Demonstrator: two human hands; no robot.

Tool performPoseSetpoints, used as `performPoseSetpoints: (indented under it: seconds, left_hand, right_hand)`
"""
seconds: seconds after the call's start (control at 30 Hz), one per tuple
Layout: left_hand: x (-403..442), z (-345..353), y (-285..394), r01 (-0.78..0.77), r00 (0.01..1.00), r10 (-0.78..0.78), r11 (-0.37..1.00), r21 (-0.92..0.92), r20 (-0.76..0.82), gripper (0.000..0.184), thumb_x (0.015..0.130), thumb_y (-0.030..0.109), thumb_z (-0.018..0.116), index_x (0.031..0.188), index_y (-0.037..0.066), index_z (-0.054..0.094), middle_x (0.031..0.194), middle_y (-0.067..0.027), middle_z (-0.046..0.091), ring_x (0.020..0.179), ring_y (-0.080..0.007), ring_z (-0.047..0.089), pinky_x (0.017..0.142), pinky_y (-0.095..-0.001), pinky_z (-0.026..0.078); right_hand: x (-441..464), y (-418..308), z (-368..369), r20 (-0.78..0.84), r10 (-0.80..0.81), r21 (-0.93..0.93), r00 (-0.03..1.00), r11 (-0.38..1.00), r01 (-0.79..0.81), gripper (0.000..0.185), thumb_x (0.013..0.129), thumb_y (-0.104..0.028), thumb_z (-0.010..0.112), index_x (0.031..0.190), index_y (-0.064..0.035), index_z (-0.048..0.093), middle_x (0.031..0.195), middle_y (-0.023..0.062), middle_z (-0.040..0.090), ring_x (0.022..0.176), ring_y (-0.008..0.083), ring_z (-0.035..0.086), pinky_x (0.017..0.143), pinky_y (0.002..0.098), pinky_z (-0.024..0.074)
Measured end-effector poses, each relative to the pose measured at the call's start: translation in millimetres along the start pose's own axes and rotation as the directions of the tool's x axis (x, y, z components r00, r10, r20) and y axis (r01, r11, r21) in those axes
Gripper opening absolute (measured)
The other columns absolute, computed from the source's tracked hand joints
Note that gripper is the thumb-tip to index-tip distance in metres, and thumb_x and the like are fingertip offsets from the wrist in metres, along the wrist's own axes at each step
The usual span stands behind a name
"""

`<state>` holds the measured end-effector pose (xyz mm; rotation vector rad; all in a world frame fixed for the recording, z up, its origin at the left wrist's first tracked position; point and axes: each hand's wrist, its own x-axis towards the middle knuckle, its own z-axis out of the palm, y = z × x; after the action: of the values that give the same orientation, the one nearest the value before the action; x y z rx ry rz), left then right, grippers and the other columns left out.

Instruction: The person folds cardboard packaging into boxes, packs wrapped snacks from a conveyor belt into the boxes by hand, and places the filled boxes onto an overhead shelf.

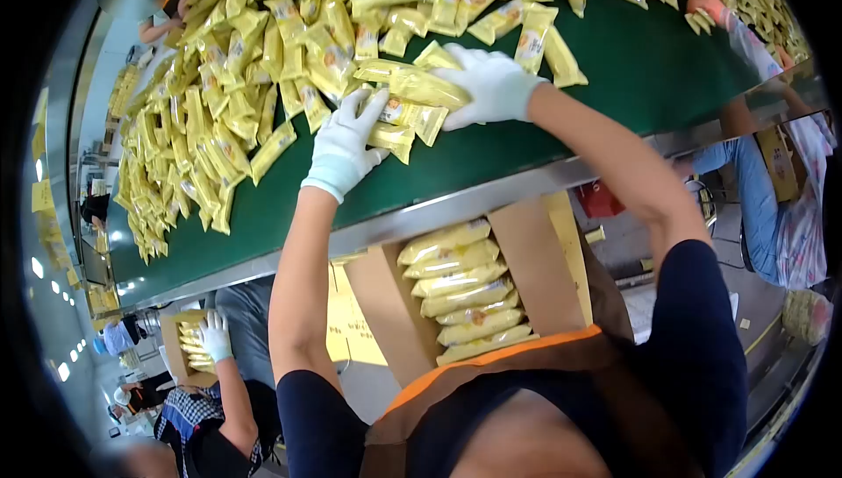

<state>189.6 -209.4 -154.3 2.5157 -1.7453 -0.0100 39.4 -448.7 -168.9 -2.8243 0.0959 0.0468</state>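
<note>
Both my hands wear white gloves and press in on a small bundle of long yellow snack packets (412, 88) on the green conveyor belt (631, 66). My left hand (349, 146) is at the bundle's near-left end, fingers curled against it. From the right, my right hand (493, 85) grips the other end, thumb below and fingers above. Some packets in the bundle lie crosswise, and parts of them are hidden by my fingers. Below the belt edge, in front of my body, an open cardboard box (386, 303) holds a row of similar packets (460, 281).
A large heap of yellow packets (202, 127) covers the far and left belt. The metal belt edge (421, 211) runs between my arms and the box. Co-workers stand around; one gloved hand (214, 336) is at another box (175, 351) at lower left.
</note>
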Motion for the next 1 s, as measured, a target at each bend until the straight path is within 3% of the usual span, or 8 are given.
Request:
performPoseSetpoints:
  seconds: [0.3,0.37,0.43,0.53,0.7,0.77,0.8,1.0]
  left_hand:
    - [-109.4,-2.9,-3.7,0.185,0.977,-0.185,0.983,0.010,0.105,0.061,0.072,0.013,0.072,0.131,0.016,0.056,0.108,-0.0099,0.061,0.103,-0.0304,0.060,0.089,-0.0393,0.049]
    - [-127.1,-4.8,-7.3,0.069,0.996,-0.063,0.993,-0.091,0.065,0.054,0.071,0.006,0.069,0.124,0.012,0.059,0.100,-0.0102,0.061,0.099,-0.0319,0.060,0.085,-0.0404,0.050]
    - [-133.6,-10.5,8.7,0.226,0.968,-0.249,0.798,-0.558,0.036,0.046,0.078,0.000,0.066,0.123,0.004,0.058,0.106,-0.0118,0.062,0.099,-0.0263,0.062,0.090,-0.0334,0.049]
    - [-104.9,-31.7,28.1,0.219,0.935,-0.353,0.661,-0.717,-0.040,0.043,0.086,0.007,0.068,0.127,0.001,0.056,0.109,-0.0137,0.065,0.100,-0.0144,0.061,0.092,-0.0268,0.047]
    - [-24.8,-25.8,29.7,0.045,0.995,-0.036,0.994,-0.101,0.089,0.058,0.081,0.024,0.073,0.132,0.005,0.054,0.110,-0.0190,0.065,0.102,-0.0362,0.062,0.090,-0.0375,0.050]
    - [-20.3,-3.7,15.1,-0.033,0.999,0.037,0.991,-0.128,0.025,0.059,0.086,0.034,0.068,0.138,0.013,0.050,0.112,-0.0182,0.064,0.108,-0.0358,0.058,0.098,-0.0429,0.044]
    - [-22.4,-1.0,14.5,-0.062,0.998,0.064,0.993,-0.097,0.022,0.059,0.087,0.037,0.066,0.140,0.015,0.049,0.114,-0.0175,0.063,0.110,-0.0352,0.057,0.101,-0.0442,0.042]
    - [-43.0,1.6,9.3,-0.078,0.995,0.080,0.997,-0.023,0.066,0.063,0.095,0.050,0.049,0.147,0.014,0.042,0.114,-0.0175,0.060,0.107,-0.0353,0.055,0.101,-0.0446,0.039]
  right_hand:
    - [-93.0,14.6,11.6,-0.268,-0.011,-0.265,0.963,0.962,-0.062,0.061,0.079,-0.040,0.072,0.130,-0.0114,0.056,0.152,0.0167,0.033,0.142,0.0367,0.028,0.113,0.0491,0.0282]
    - [-100.6,2.1,4.7,-0.270,-0.181,-0.298,0.946,0.950,0.097,0.072,0.074,-0.038,0.077,0.135,-0.0112,0.050,0.144,0.0145,0.043,0.136,0.0332,0.040,0.111,0.0484,0.0315]
    - [-103.0,-6.3,19.5,-0.218,-0.255,-0.174,0.942,0.960,0.220,0.072,0.073,-0.039,0.077,0.134,-0.0103,0.051,0.127,0.0109,0.055,0.121,0.0302,0.052,0.108,0.0470,0.0355]
    - [-88.2,-23.2,33.7,-0.216,-0.172,-0.097,0.961,0.983,0.155,0.052,0.074,-0.034,0.076,0.117,-0.0095,0.058,0.101,0.0093,0.058,0.098,0.0284,0.057,0.088,0.0414,0.0456]
    - [-69.3,-29.1,21.3,-0.293,-0.184,-0.031,0.938,0.983,0.183,0.039,0.081,-0.034,0.071,0.109,-0.0090,0.060,0.096,0.0096,0.058,0.093,0.0291,0.058,0.081,0.0395,0.0479]
    - [-68.7,-19.4,-5.3,-0.437,0.058,0.158,0.897,0.987,0.013,0.043,0.081,-0.037,0.072,0.111,-0.0068,0.061,0.101,0.0129,0.061,0.099,0.0321,0.061,0.086,0.0406,0.0503]
    - [-62.1,1.7,8.8,-0.689,0.003,0.044,0.725,0.998,0.038,0.043,0.083,-0.036,0.071,0.113,-0.0069,0.061,0.102,0.0143,0.062,0.099,0.0339,0.060,0.085,0.0409,0.0502]
    - [-30.5,22.4,-16.0,-0.049,0.301,0.112,0.952,0.949,-0.294,0.041,0.092,-0.040,0.058,0.118,-0.0086,0.059,0.110,0.0181,0.065,0.105,0.0337,0.061,0.088,0.0438,0.0473]
